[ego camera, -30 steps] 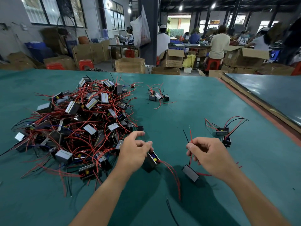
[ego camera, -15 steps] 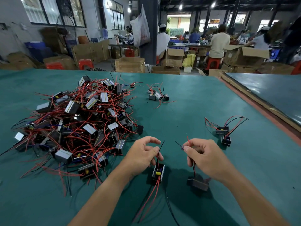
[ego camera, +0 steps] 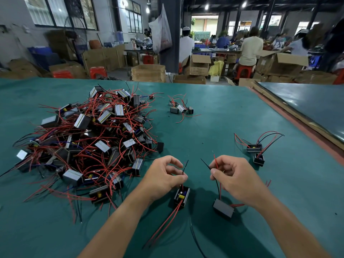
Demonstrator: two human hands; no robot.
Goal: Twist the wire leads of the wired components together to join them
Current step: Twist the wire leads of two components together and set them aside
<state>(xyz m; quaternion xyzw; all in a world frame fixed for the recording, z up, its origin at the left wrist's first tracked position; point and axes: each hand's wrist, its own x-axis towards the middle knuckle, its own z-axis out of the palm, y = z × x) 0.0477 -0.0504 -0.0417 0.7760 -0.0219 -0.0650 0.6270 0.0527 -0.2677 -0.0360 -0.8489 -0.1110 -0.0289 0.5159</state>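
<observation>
Black lead (ego camera: 185, 166) pinched by left hand (ego camera: 163, 178), open module (ego camera: 182, 196) hung below. Black and red leads (ego camera: 216, 162) pinched by right hand (ego camera: 236, 176), black box (ego camera: 223, 208) beneath. Tips held apart, facing (likely aligned for twisting), above green table (ego camera: 214, 127).

Wide bench (ego camera: 214, 131) covered in teal-green cloth, filling the lower two thirds of the frame. At left, heaped on the cloth, a large tangled pile of wired components (ego camera: 89, 142): small boxy cases, red and black leads. Upper centre, a small cluster (ego camera: 181, 108) of a few more. At right, a pair of components (ego camera: 254, 148) just beside each other. Lower centre, an open-topped black component (ego camera: 182, 196) and a grey-cased component (ego camera: 223, 208), apart; resting or slightly lifted, unclear.
</observation>
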